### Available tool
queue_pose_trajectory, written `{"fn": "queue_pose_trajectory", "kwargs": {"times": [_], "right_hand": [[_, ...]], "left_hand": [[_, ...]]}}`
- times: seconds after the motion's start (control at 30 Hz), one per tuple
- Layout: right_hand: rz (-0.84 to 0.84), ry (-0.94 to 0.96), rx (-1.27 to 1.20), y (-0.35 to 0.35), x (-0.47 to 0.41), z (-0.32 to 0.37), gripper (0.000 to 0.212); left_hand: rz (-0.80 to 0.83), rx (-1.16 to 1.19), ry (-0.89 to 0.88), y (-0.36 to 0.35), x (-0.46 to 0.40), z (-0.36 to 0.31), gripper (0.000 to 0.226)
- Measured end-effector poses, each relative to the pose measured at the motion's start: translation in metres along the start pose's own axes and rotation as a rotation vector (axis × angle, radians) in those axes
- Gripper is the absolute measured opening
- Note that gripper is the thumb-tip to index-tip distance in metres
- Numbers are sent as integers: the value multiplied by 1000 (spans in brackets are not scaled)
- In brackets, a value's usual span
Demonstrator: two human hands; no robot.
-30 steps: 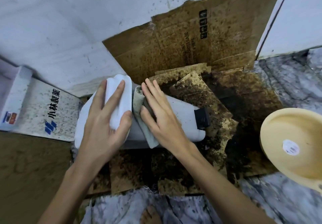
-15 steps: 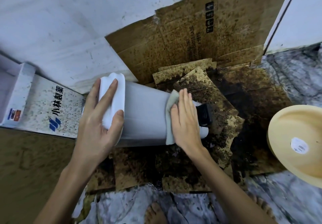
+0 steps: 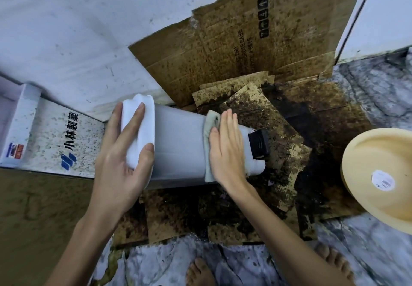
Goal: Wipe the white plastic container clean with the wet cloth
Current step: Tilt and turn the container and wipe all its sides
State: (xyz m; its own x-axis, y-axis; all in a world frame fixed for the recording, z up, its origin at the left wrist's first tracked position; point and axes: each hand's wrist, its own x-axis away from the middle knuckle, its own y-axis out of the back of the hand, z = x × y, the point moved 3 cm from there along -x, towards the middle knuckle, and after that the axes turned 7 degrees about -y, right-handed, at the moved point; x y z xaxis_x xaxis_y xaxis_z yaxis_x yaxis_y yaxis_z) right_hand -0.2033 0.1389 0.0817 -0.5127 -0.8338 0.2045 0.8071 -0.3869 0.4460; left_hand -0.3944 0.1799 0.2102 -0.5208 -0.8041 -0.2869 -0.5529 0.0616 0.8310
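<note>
The white plastic container (image 3: 178, 145) lies on its side on stained cardboard, its wide end to the left and its black cap (image 3: 259, 145) to the right. My left hand (image 3: 120, 158) grips the wide left end, fingers wrapped over its rim. My right hand (image 3: 227, 149) lies flat on the narrower right part, pressing the pale grey-green wet cloth (image 3: 210, 129) against the container. Only the cloth's left edge shows beside my palm.
Dirty, dark-stained cardboard (image 3: 245, 51) covers the floor and leans on the wall behind. A white printed box (image 3: 51, 138) lies at the left. A beige round basin (image 3: 379, 174) sits at the right edge. My bare feet (image 3: 200, 272) stand on marble floor below.
My right hand slid the cloth rightward along the container, from beside my left hand to near the cap. My left hand kept its grip on the wide end.
</note>
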Motion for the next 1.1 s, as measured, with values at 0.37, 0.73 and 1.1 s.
{"fn": "queue_pose_trajectory", "kwargs": {"times": [0.37, 0.73, 1.1], "right_hand": [[58, 282, 11, -6, 14, 43, 66], [23, -29, 9, 16, -8, -47, 60], [80, 240, -58, -11, 20, 82, 67]], "left_hand": [[22, 26, 13, -4, -3, -8, 65], [14, 45, 22, -4, -7, -4, 66], [18, -11, -2, -9, -6, -13, 66]]}}
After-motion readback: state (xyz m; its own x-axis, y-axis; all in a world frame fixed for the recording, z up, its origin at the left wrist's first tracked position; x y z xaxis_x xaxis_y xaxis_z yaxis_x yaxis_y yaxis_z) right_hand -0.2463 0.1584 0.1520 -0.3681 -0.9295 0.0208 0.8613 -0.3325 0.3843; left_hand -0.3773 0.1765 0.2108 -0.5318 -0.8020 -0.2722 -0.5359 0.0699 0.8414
